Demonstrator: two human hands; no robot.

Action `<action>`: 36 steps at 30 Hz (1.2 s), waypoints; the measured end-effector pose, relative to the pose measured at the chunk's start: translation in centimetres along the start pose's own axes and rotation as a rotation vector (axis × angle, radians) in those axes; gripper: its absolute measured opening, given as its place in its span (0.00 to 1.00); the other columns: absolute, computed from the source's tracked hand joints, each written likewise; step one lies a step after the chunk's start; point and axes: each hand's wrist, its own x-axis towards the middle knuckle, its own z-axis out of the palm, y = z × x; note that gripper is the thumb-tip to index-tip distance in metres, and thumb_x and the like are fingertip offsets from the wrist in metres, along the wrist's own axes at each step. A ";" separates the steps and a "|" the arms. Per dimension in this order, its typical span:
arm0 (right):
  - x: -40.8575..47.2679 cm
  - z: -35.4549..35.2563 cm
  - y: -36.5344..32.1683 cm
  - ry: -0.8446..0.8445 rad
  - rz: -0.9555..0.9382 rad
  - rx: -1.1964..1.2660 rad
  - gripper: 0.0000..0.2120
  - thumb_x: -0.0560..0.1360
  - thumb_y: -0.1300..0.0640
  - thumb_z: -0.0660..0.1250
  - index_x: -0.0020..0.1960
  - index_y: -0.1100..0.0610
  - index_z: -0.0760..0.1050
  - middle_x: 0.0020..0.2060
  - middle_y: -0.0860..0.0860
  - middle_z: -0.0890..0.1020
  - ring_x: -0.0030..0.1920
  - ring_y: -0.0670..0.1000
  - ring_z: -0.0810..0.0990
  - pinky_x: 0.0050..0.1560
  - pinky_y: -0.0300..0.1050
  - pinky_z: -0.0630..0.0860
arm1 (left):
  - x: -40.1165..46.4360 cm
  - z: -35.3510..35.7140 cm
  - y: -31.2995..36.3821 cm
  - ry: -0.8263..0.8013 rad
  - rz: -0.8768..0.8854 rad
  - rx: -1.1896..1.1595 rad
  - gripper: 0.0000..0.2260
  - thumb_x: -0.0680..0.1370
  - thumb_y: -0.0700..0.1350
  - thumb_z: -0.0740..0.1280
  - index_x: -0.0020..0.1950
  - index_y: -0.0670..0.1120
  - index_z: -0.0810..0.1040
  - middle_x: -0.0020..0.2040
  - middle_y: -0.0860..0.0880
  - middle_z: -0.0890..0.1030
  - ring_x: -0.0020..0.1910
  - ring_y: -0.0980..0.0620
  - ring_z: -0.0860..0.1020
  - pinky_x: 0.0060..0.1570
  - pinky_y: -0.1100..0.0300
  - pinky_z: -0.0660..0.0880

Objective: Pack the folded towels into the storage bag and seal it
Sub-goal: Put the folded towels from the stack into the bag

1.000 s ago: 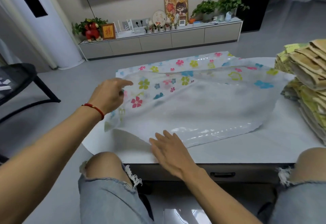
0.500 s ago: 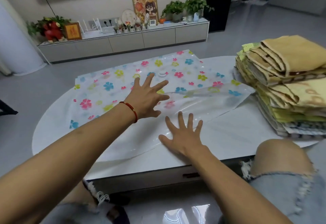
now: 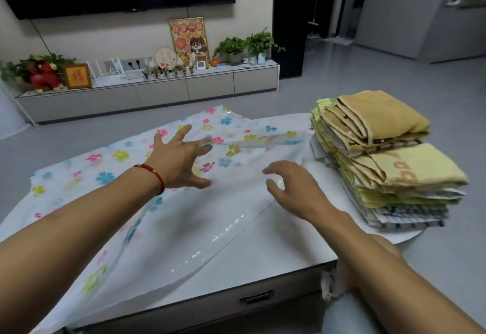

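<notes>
Flower-print clear storage bag (image 3: 163, 202) flat on white table (image 3: 278, 249). Left hand (image 3: 181, 160), right hand (image 3: 294, 189) over it, fingers spread, gripping nothing. Folded towel stack (image 3: 381, 155) right.

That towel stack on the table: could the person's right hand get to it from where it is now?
Probably yes: the right hand hovers open beside the towel stack, with only bare table between them.
</notes>
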 end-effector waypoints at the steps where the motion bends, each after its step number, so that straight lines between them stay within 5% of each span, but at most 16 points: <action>1: 0.8 -2.4 1.0 0.159 -0.006 -0.009 0.14 0.78 0.58 0.68 0.63 0.56 0.82 0.64 0.54 0.82 0.66 0.58 0.78 0.69 0.51 0.72 | 0.2 -0.4 -0.1 0.022 -0.009 -0.028 0.45 0.65 0.74 0.67 0.78 0.57 0.60 0.80 0.63 0.53 0.80 0.46 0.43 0.66 0.22 0.53; 5: 5.3 -11.4 6.2 0.486 0.160 -0.230 0.14 0.78 0.61 0.65 0.61 0.59 0.83 0.62 0.61 0.81 0.64 0.64 0.76 0.67 0.54 0.70 | 0.9 -2.1 -0.2 0.091 -0.037 -0.050 0.46 0.65 0.74 0.67 0.78 0.54 0.61 0.80 0.64 0.47 0.80 0.46 0.41 0.65 0.22 0.57; 9: 8.6 -16.5 12.1 0.275 0.651 -0.479 0.20 0.83 0.56 0.56 0.75 0.51 0.69 0.77 0.65 0.62 0.76 0.68 0.59 0.75 0.66 0.55 | 1.5 -2.8 0.0 0.139 -0.052 -0.061 0.47 0.64 0.74 0.67 0.77 0.51 0.63 0.80 0.64 0.43 0.79 0.45 0.35 0.64 0.22 0.58; 12: 9.3 -17.4 13.9 0.111 0.863 -0.464 0.23 0.83 0.54 0.55 0.78 0.52 0.61 0.76 0.67 0.65 0.74 0.70 0.63 0.72 0.65 0.61 | 1.4 -2.4 0.3 0.141 -0.060 -0.034 0.47 0.64 0.74 0.67 0.76 0.50 0.65 0.79 0.63 0.39 0.78 0.44 0.32 0.65 0.22 0.56; 18: 10.4 -19.8 14.9 0.150 0.735 -0.326 0.22 0.77 0.58 0.72 0.69 0.50 0.72 0.67 0.63 0.76 0.70 0.67 0.71 0.69 0.58 0.68 | 1.1 -1.2 0.5 0.092 -0.100 -0.041 0.45 0.66 0.72 0.68 0.78 0.52 0.61 0.81 0.56 0.41 0.78 0.41 0.33 0.67 0.23 0.49; 21: 11.0 -22.3 14.3 0.065 0.659 -0.093 0.24 0.71 0.62 0.79 0.64 0.54 0.77 0.68 0.60 0.75 0.64 0.63 0.74 0.59 0.52 0.74 | 1.4 -1.3 0.3 0.057 -0.146 -0.082 0.44 0.68 0.70 0.69 0.78 0.53 0.59 0.82 0.52 0.47 0.78 0.38 0.37 0.68 0.23 0.47; 23: 11.0 -23.6 13.1 -0.030 0.684 0.157 0.20 0.72 0.62 0.77 0.61 0.51 0.80 0.64 0.57 0.76 0.56 0.59 0.77 0.51 0.52 0.78 | 1.4 -1.4 0.0 0.052 -0.164 -0.105 0.44 0.69 0.69 0.69 0.78 0.53 0.58 0.82 0.53 0.48 0.79 0.38 0.38 0.68 0.23 0.46; 27: 9.7 -24.0 10.1 -0.170 0.570 0.538 0.19 0.72 0.61 0.73 0.59 0.45 0.82 0.62 0.59 0.78 0.57 0.64 0.80 0.48 0.59 0.84 | 1.5 -1.8 -0.4 0.063 -0.168 -0.112 0.44 0.68 0.69 0.69 0.79 0.53 0.58 0.81 0.57 0.48 0.79 0.39 0.38 0.66 0.21 0.45; 31: 7.6 -20.6 6.0 -0.260 0.463 0.850 0.20 0.74 0.67 0.69 0.58 0.46 0.81 0.61 0.61 0.76 0.44 0.59 0.83 0.35 0.50 0.84 | 1.3 -2.9 -0.1 0.055 -0.190 -0.130 0.45 0.68 0.69 0.70 0.79 0.53 0.57 0.81 0.57 0.48 0.79 0.39 0.37 0.66 0.21 0.45; 36: 6.0 -12.0 0.7 -0.516 0.472 0.996 0.17 0.77 0.68 0.62 0.60 0.53 0.79 0.46 0.57 0.81 0.34 0.50 0.84 0.29 0.44 0.81 | 0.8 -4.8 -0.1 0.029 -0.165 -0.130 0.43 0.69 0.60 0.74 0.78 0.52 0.57 0.81 0.58 0.43 0.78 0.39 0.35 0.64 0.19 0.49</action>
